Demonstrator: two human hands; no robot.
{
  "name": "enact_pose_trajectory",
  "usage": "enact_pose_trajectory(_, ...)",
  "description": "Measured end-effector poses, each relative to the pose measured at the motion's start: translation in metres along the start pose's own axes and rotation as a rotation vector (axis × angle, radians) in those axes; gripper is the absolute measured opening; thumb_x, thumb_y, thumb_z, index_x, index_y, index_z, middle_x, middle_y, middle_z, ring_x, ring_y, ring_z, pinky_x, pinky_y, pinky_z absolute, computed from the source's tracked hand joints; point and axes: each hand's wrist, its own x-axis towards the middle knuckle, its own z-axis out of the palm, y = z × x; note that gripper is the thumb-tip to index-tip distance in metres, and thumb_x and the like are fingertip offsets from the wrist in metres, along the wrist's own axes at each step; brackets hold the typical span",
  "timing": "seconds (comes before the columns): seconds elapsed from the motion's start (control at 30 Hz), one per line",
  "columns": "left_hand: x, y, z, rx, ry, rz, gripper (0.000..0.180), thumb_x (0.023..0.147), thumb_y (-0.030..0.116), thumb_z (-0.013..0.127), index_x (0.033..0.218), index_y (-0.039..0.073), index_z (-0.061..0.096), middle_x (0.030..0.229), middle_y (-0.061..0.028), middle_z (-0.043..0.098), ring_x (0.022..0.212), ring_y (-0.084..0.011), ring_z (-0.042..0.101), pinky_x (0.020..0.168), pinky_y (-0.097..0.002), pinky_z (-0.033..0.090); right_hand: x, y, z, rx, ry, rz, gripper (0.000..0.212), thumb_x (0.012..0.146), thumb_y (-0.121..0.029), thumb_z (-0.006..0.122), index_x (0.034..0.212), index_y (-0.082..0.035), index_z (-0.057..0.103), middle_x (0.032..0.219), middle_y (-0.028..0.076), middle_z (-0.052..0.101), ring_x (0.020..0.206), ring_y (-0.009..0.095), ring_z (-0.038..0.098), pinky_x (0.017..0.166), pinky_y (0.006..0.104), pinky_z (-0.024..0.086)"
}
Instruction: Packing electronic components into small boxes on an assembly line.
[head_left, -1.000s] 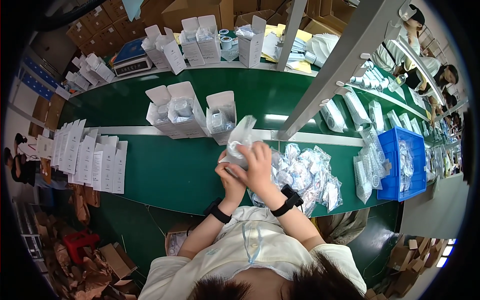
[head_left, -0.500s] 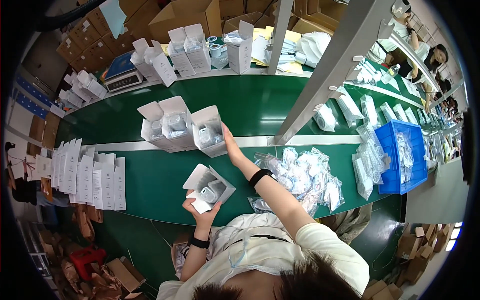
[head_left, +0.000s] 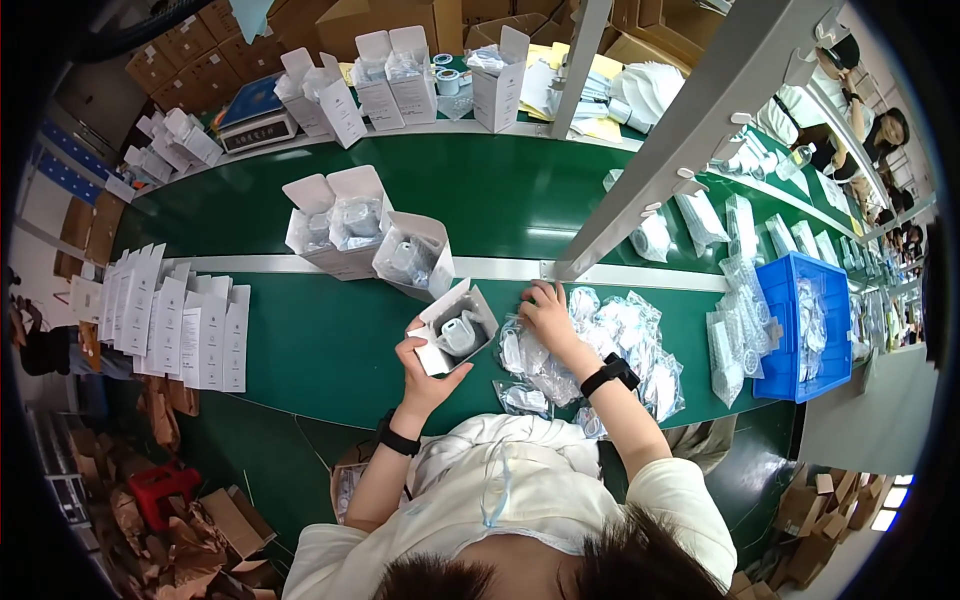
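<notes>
My left hand (head_left: 428, 375) grips an open white carton (head_left: 482, 345), tilted, with its flaps up. Inside that carton sits a white rounded device (head_left: 460, 334). My right hand (head_left: 548, 318) rests at the left part of a pile of clear plastic bags (head_left: 625, 340) holding white parts. Its fingers are somewhat apart and bent over the bags, with nothing seen lifted. Just beyond the held carton stands another open white carton (head_left: 435, 262) with a bagged item in it. Two more filled open cartons (head_left: 345, 262) stand beside it to the left.
Several flat-sided white cartons (head_left: 212, 340) stand in rows at the left. A blue bin (head_left: 770, 335) with bagged parts is at the right, next to bubble-wrap pouches (head_left: 725, 350). A grey metal post (head_left: 650, 190) rises from the rail. More filled cartons (head_left: 498, 95) line the far shelf.
My right hand has left the carton by the rail and come back right to the bag pile. My left hand has raised the held carton slightly away from me and right.
</notes>
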Motion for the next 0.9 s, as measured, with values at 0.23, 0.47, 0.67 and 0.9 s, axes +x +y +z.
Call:
enact_pose_trajectory(0.23,0.030,0.048,-0.020,0.190,-0.059,-0.077,0.043,0.063,0.007,0.074,0.096,0.006,0.046,0.118,-0.0189,0.040,0.102,-0.0271,0.048,0.084,-0.0359,0.040,-0.008,-0.019,-0.036,1.011,0.157,0.482,0.013,0.085,-0.009,0.052,0.095,-0.006,0.043,0.089,0.008,0.049,0.086,0.017,0.051,0.075,0.0365,0.044)
enact_pose_trajectory(0.47,0.048,0.053,-0.021,0.282,-0.002,-0.295,0.017,0.061,0.001,0.071,0.067,-0.001,0.055,0.076,-0.0048,0.053,0.065,-0.0091,0.050,0.054,-0.0247,0.038,0.030,-0.090,-0.123,1.463,0.580,0.522,0.020,0.089,-0.009,0.046,0.103,-0.006,0.033,0.082,0.005,0.042,0.072,0.012,0.045,0.066,0.0252,0.042)
enact_pose_trajectory(0.67,0.056,0.054,-0.021,0.116,0.079,-0.462,0.014,0.062,-0.005,0.067,0.068,-0.002,0.054,0.066,-0.0025,0.055,0.058,-0.0054,0.046,0.050,-0.0212,0.034,0.049,-0.142,-0.060,0.986,0.648,-0.023,0.029,0.081,-0.014,0.058,0.102,-0.008,0.039,0.087,0.008,0.045,0.085,0.018,0.046,0.079,0.0337,0.040)
enact_pose_trajectory(0.9,0.038,0.016,-0.023,-0.103,0.181,-0.432,0.014,0.065,-0.001,0.066,0.069,-0.002,0.053,0.069,-0.0037,0.059,0.056,-0.0062,0.046,0.048,-0.0220,0.035,0.020,-0.126,-0.064,0.020,0.303,-0.290,0.034,0.071,-0.035,0.065,0.093,-0.009,0.059,0.092,0.004,0.052,0.100,0.023,0.046,0.095,0.0560,0.022)
